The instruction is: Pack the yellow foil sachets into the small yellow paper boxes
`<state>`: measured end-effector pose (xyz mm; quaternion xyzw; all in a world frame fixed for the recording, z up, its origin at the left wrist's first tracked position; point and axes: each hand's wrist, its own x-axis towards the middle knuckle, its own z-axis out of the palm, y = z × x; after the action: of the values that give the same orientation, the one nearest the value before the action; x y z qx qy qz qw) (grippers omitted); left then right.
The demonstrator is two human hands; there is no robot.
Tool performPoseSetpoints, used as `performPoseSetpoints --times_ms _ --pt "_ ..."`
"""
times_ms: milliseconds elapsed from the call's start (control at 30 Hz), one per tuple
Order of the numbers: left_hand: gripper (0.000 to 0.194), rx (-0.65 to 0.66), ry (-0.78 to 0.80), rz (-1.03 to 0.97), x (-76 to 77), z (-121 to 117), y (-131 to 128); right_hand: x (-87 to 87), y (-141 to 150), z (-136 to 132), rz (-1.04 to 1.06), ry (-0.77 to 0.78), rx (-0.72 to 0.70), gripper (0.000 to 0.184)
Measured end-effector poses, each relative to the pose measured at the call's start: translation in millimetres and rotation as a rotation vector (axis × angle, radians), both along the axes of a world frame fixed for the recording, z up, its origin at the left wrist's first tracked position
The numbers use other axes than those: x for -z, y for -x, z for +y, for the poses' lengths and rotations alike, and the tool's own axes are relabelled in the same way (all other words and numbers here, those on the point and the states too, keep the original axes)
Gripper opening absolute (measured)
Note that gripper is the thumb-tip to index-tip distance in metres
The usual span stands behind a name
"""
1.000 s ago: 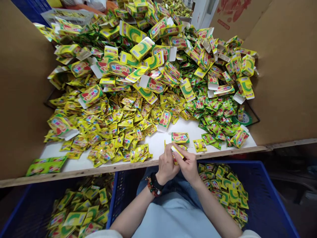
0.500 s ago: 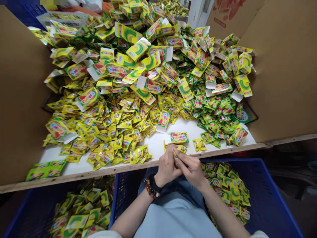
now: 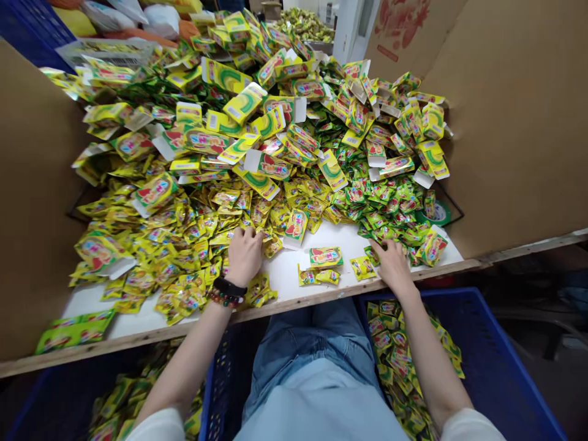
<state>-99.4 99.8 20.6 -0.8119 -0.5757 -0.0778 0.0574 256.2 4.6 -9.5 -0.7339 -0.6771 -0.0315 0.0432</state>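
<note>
My left hand [image 3: 245, 256] lies back-up on the pile of yellow sachets [image 3: 202, 242], its fingers bent down among them and the fingertips hidden. At the edge of the green sachets [image 3: 381, 208] is my right hand [image 3: 391, 262], fingers apart, the tips touching the nearest packets. Between the hands, a closed small candy box [image 3: 325, 257] lies flat on the white tabletop [image 3: 285, 274]. Two yellow sachets [image 3: 318, 276] lie just in front of it. Another yellow sachet [image 3: 362, 268] lies left of my right hand. An open-flapped box [image 3: 295, 226] leans behind.
Open printed boxes [image 3: 206, 142] heap at the back. Cardboard walls [image 3: 509, 122] flank the table, with a wooden front edge [image 3: 316, 301]. Below, a blue basket [image 3: 482, 343] holds filled packets on the right; more packets [image 3: 114, 398] lie lower left. A green sachet strip [image 3: 76, 331] sits at the left corner.
My hands were together at the table edge around a small yellow-green item. They have parted, left to the yellow pile and right to the green one; that item no longer shows.
</note>
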Motion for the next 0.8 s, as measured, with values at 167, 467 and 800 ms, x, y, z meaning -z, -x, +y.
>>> performPoseSetpoints --times_ms 167,467,800 --pt "0.010 0.084 -0.041 -0.375 -3.8 -11 10 4.3 -14 13 0.005 0.006 -0.105 0.025" --pt "0.016 0.115 0.378 -1.136 1.0 -54 -47 -33.0 48 4 1.065 -0.166 -0.339 0.018" --pt "0.017 0.226 0.327 -1.119 9.3 -74 -77 -32.0 103 -2 1.348 0.152 -0.272 0.033"
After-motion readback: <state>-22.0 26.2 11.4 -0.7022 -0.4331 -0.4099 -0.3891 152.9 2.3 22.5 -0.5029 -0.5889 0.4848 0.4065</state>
